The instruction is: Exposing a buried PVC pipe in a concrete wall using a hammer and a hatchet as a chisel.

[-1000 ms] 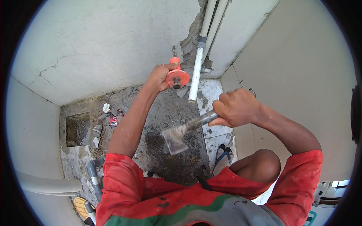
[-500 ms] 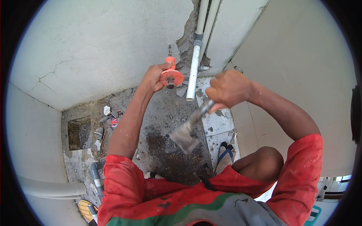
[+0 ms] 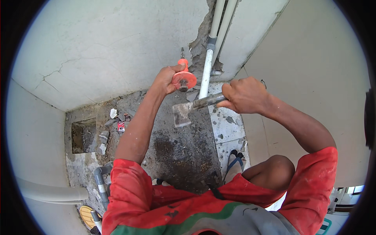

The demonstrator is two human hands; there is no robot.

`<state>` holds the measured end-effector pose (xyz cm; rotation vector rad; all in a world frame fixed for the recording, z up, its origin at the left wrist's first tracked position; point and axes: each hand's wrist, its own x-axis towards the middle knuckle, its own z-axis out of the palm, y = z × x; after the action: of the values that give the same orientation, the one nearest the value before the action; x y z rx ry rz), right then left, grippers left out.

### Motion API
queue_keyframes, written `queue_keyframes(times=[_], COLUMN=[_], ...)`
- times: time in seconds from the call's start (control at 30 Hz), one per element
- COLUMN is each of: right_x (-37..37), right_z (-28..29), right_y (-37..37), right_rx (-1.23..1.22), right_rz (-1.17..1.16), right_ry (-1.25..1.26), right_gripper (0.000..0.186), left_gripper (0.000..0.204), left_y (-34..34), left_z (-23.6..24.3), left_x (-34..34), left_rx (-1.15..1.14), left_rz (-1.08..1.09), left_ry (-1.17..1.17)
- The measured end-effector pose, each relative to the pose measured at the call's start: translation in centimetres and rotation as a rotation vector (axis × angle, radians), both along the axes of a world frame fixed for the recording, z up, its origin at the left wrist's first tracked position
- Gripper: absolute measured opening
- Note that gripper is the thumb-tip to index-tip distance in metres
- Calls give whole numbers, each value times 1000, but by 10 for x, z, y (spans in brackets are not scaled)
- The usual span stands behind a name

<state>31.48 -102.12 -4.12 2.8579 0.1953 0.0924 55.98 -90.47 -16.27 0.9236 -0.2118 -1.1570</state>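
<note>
My left hand (image 3: pixel 166 79) grips a steel chisel with an orange hand guard (image 3: pixel 183 76), its tip pointed into the broken channel in the white wall (image 3: pixel 197 43). My right hand (image 3: pixel 244 95) holds a metal hammer (image 3: pixel 187 111) by its handle, the square head hanging just below and right of the chisel's butt end. White pipes (image 3: pixel 207 66) run up the chased channel right beside the chisel.
The rough concrete floor (image 3: pixel 176 145) carries rubble, a small red object (image 3: pixel 121 126) and a square floor recess (image 3: pixel 83 136). Grey pipe fittings (image 3: pixel 101 182) lie lower left. My knee (image 3: pixel 274 172) and a blue sandal (image 3: pixel 234 163) sit lower right; walls enclose the corner.
The hammer head has risen from low near the floor toward the chisel's end. My left hand with the chisel shifted slightly up the wall.
</note>
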Motion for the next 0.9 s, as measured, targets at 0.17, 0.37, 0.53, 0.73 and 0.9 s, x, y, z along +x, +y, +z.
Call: queue_keyframes(times=[0.17,0.37,0.53,0.73,0.9], right_x=[-3,-6,18,5,26], right_z=[14,4,12,21,14], right_y=[14,22,-19,31,-27], right_rx=[108,28,-9,44,21], right_rz=[709,-30,93,155,71], right_ry=[89,-26,25,-80,-19], right_gripper=[55,61,60,58,58], left_gripper=[24,26,25,24,25], left_y=[-6,5,-2,6,-2], left_z=[6,-4,17,-3,10], left_x=[-1,12,-11,12,4], left_rx=[19,11,35,12,-18], left_rz=[-21,-35,-11,-48,-22], left_ry=[-85,-66,-42,-44,10])
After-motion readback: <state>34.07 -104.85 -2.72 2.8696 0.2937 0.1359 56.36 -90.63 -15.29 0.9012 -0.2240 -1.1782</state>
